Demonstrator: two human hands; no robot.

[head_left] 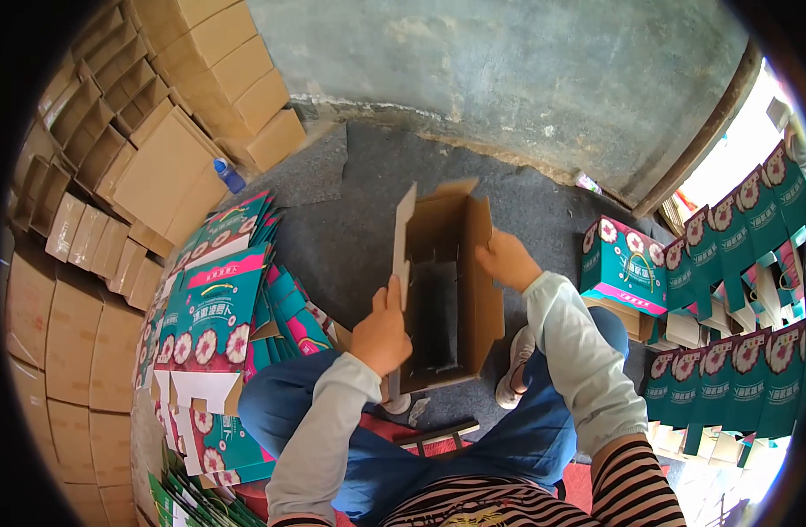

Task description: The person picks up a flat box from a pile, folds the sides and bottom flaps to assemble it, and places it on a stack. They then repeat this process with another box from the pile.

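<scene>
Between my knees a cardboard box stands opened into a rectangular tube, its plain brown inside facing up at me. Dark floor shows through its lower end. My left hand is closed on the left wall, fingers along the outer panel near a raised flap. On the opposite side my right hand grips the upper right edge, thumb toward the inside. The printed outside of this box is mostly hidden from me.
Flat green-and-pink printed cartons lie piled at my left. Rows of folded green boxes stand at right, beside one box lying near my knee. Brown cartons line the left; a blue bottle stands near them. A grey wall rises ahead.
</scene>
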